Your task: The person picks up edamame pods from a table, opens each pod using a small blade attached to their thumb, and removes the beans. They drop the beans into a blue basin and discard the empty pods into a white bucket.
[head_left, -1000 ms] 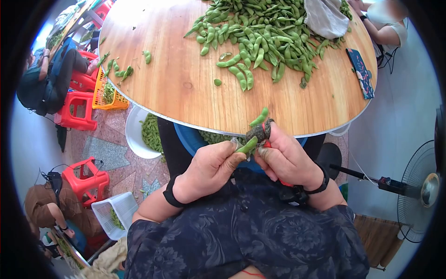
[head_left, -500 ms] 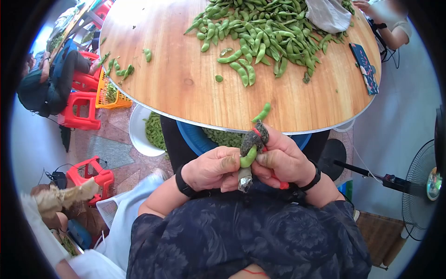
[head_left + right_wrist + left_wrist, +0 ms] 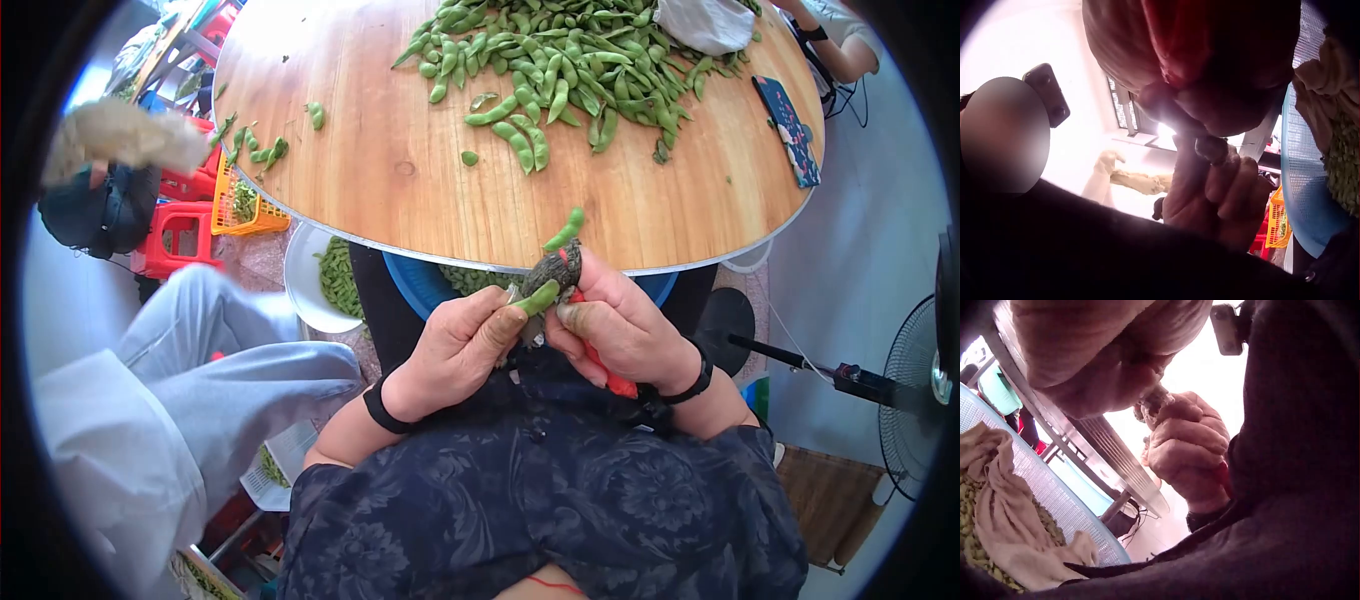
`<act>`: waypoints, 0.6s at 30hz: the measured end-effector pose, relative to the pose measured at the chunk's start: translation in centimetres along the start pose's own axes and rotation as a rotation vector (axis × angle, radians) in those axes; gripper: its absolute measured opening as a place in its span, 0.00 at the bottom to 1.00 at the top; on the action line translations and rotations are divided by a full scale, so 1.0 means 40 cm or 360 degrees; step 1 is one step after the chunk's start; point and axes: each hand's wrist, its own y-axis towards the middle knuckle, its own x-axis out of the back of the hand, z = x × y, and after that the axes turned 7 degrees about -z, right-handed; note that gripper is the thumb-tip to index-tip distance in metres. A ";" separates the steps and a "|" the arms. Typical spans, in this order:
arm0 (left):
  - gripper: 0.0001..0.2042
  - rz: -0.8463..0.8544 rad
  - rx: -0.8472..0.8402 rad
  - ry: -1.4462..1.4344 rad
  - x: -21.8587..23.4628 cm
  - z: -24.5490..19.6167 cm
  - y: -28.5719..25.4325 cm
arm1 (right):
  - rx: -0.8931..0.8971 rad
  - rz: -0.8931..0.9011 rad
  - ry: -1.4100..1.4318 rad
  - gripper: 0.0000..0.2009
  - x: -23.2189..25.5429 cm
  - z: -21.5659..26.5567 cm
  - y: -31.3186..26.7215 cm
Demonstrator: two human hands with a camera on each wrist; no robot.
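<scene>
In the head view the left hand [image 3: 458, 350] pinches a green pod [image 3: 538, 298] between thumb and fingers, just below the table's near edge. The right hand [image 3: 625, 325] grips a red-handled tool [image 3: 618, 383], its fingers curled round it. A dark wrapping [image 3: 553, 268] covers a finger beside the pod. Another pod [image 3: 566, 229] lies near the table edge, just above the hands. Many pods [image 3: 560, 70] are heaped at the table's far side. In the left wrist view the right hand [image 3: 1188, 447] is curled; in the right wrist view the left hand [image 3: 1213, 194] faces it.
The round wooden table [image 3: 350, 180] carries a phone [image 3: 788, 130] and a white cloth [image 3: 706, 24]. Beneath are a blue basin [image 3: 415, 282] and a white tub [image 3: 303, 280] with pods. A person in light trousers [image 3: 240, 345] is at left; a fan [image 3: 905, 390] stands at right.
The left hand has tilted and shifted slightly with a pod, while the right hand keeps hold of the red-handled tool. A person in light clothes has come further into view at left.
</scene>
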 end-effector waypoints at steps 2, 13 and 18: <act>0.14 -0.0040 -0.0070 0.0106 -0.003 0.010 -0.004 | 0.0038 -0.0027 -0.0116 0.10 -0.001 0.001 -0.003; 0.13 -0.0179 -0.0262 0.0474 -0.016 0.008 0.007 | 0.0082 -0.0066 -0.0211 0.07 -0.010 -0.004 0.002; 0.13 -0.0217 -0.0638 0.0846 -0.022 -0.011 0.007 | 0.0178 -0.0136 -0.0513 0.04 -0.014 -0.019 0.013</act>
